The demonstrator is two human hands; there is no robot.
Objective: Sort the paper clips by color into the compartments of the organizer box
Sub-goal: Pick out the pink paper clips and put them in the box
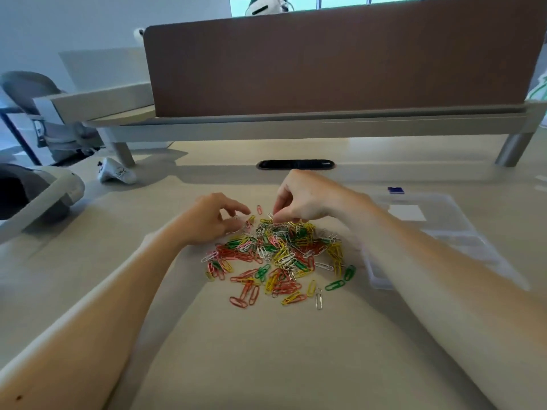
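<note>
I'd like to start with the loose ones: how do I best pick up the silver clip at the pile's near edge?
Probably pinch the silver clip across its long sides at the near end, from above: it lies flat on the desk, pointing away from you, and a yellow clip crowds its far end.

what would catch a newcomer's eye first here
The heap of paper clips in red, yellow, green, white and pink, spread on the desk, grabs the eye first. Both hands work its far edge: the left hand at the far left corner, the right hand reaching down among the clips. A clear organizer box lies to the right, partly behind the right forearm, and a broad brown panel fills the background.
</note>
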